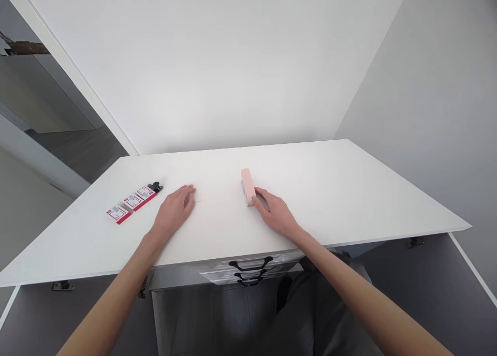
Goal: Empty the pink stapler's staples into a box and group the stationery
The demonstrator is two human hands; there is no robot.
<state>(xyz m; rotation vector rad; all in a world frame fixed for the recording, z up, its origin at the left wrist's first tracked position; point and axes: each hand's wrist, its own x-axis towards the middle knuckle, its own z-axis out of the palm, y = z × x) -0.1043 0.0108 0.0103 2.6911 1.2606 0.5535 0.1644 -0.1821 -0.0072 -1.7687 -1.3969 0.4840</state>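
A light pink stapler [248,185] lies near the middle of the white tabletop, its long side running away from me. My right hand [275,212] rests beside its near end. The thumb and index finger touch the stapler's right edge, apart from each other and not wrapped around it. My left hand [175,210] lies on the table with its fingers stretched forward and nothing in it. To the left of that hand are small red-and-white printed cards [133,201] in a slanting row, with a black binder clip [156,187] at their far end.
The white tabletop [349,190] reaches back to a white wall [240,76]. A grey wall [435,97] stands on the right. Below the front edge are drawers with black handles [250,264]. My legs [314,314] are under the table. A framed opening [58,87] is at the left.
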